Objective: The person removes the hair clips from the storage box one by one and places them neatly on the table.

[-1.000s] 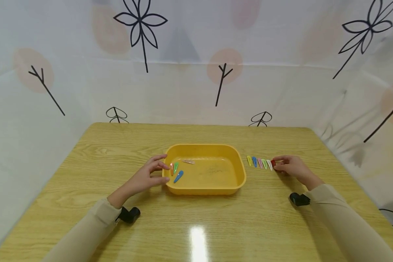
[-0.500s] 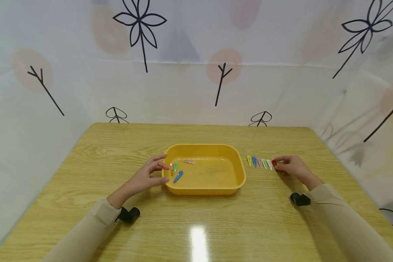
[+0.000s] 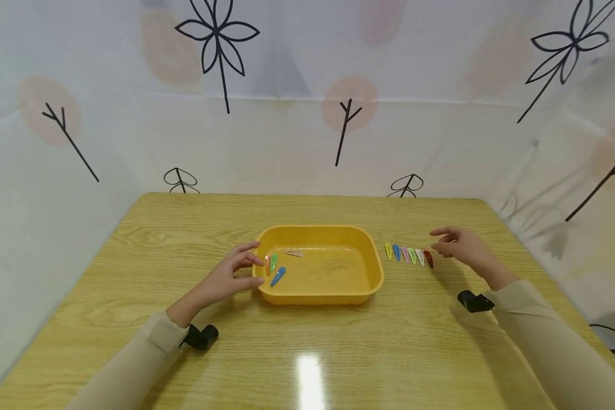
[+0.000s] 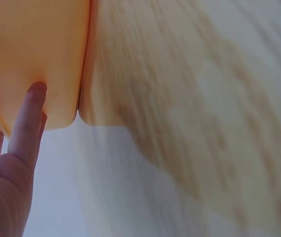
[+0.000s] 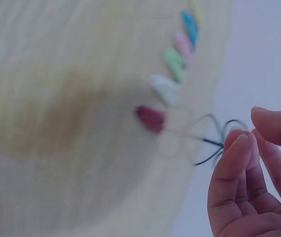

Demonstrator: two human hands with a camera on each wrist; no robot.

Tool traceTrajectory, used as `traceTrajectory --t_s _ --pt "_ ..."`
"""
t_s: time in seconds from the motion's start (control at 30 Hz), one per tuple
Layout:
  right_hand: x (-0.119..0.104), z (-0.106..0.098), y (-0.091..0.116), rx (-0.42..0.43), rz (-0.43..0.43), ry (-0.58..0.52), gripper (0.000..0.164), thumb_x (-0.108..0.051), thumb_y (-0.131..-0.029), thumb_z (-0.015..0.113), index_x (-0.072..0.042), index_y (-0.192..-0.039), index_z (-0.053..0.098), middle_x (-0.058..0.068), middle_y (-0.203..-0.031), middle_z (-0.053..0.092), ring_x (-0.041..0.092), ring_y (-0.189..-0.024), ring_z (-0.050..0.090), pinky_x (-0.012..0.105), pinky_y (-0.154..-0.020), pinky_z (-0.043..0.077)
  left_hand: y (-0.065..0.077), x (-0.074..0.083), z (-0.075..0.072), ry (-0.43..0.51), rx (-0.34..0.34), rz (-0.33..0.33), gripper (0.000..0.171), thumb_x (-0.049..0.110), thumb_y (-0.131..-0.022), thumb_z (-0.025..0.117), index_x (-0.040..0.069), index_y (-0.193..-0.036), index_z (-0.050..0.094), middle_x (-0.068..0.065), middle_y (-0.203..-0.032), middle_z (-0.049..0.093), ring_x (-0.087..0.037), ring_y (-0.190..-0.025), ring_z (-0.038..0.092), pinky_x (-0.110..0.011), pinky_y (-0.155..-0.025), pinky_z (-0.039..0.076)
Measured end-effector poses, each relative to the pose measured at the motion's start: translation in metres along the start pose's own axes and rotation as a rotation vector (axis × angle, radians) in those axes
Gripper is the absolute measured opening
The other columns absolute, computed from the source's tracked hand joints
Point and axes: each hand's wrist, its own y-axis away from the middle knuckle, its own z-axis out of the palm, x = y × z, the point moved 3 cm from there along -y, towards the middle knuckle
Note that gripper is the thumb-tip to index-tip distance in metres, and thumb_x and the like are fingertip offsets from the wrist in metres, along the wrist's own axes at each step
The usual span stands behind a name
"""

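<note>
My left hand (image 3: 224,277) rests at the left end of a yellow plastic tray (image 3: 318,299), its fingers reaching over the rim. Inside, near those fingertips, lie an orange hair clip (image 3: 267,265), a green clip (image 3: 274,262), a blue clip (image 3: 278,277) and a pale pink clip (image 3: 294,253). Right of the tray, several snap hair clips form a row that ends in a dark red hair clip (image 3: 428,259). My right hand (image 3: 461,249) hovers just right of that clip, fingers loosely bent and holding nothing. The right wrist view shows the red clip (image 5: 150,119) apart from the fingertips.
Wood-grain table (image 3: 266,353) lies under everything. Along the row stand a yellow clip (image 3: 388,250), a blue one (image 3: 397,252), a pink one (image 3: 405,254), a light green one (image 3: 412,255) and a white one (image 3: 420,257). A patterned cloth (image 3: 287,142) hangs behind the table.
The right hand has let go of the red hair clip, which now lies at the row's right end, and has drawn up and to the right. The left hand has stayed on the tray.
</note>
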Motion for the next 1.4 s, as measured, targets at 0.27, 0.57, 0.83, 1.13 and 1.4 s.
traceTrajectory --t_s 0.27,0.57,0.83,1.13,1.4 --pt "-0.032 -0.003 -0.002 0.023 -0.044 0.025 0.044 -0.02 -0.094 0.058 0.006 -0.127 0.048 0.021 -0.099 0.056 0.022 -0.077 0.059 0.035 -0.07 0.053 -0.001 0.001 0.0 0.011 -0.002 -0.012 0.033 0.018 -0.084 0.071 -0.001 -0.108 0.058 -0.011 -0.148 0.023 -0.04 -0.121 0.039 -0.051 -0.095 0.041" --pt "-0.056 0.0 -0.01 0.025 -0.098 0.035 0.039 -0.02 -0.093 0.059 0.002 -0.124 0.052 0.014 -0.094 0.059 0.016 -0.074 0.059 0.028 -0.067 0.052 -0.003 0.0 -0.001 -0.007 0.004 -0.008 0.032 0.017 -0.084 0.071 -0.001 -0.107 0.058 -0.012 -0.147 0.024 -0.04 -0.12 0.041 -0.051 -0.094 0.042" --pt "-0.085 0.01 -0.015 0.005 -0.126 0.043 0.037 -0.02 -0.092 0.061 -0.001 -0.123 0.055 0.013 -0.095 0.06 0.017 -0.074 0.059 0.03 -0.068 0.051 -0.002 0.0 -0.002 -0.001 0.0 -0.018 0.033 0.02 -0.084 0.071 0.0 -0.108 0.058 -0.01 -0.148 0.023 -0.039 -0.12 0.04 -0.049 -0.094 0.043" --pt "-0.111 0.026 -0.025 -0.028 -0.202 0.034 0.031 -0.019 -0.091 0.062 -0.004 -0.118 0.058 0.012 -0.091 0.06 0.022 -0.076 0.059 0.031 -0.069 0.052 -0.002 0.0 -0.002 -0.004 -0.002 -0.02 0.033 0.019 -0.084 0.071 0.0 -0.107 0.058 -0.009 -0.148 0.023 -0.038 -0.119 0.042 -0.047 -0.094 0.043" --pt "-0.132 0.045 -0.036 -0.077 -0.236 0.012 0.03 -0.018 -0.091 0.063 -0.005 -0.118 0.06 0.014 -0.092 0.061 0.022 -0.077 0.06 0.034 -0.073 0.053 -0.001 0.0 -0.002 -0.002 -0.007 -0.015 0.032 0.019 -0.085 0.071 0.0 -0.108 0.058 -0.01 -0.148 0.022 -0.038 -0.119 0.042 -0.045 -0.094 0.044"
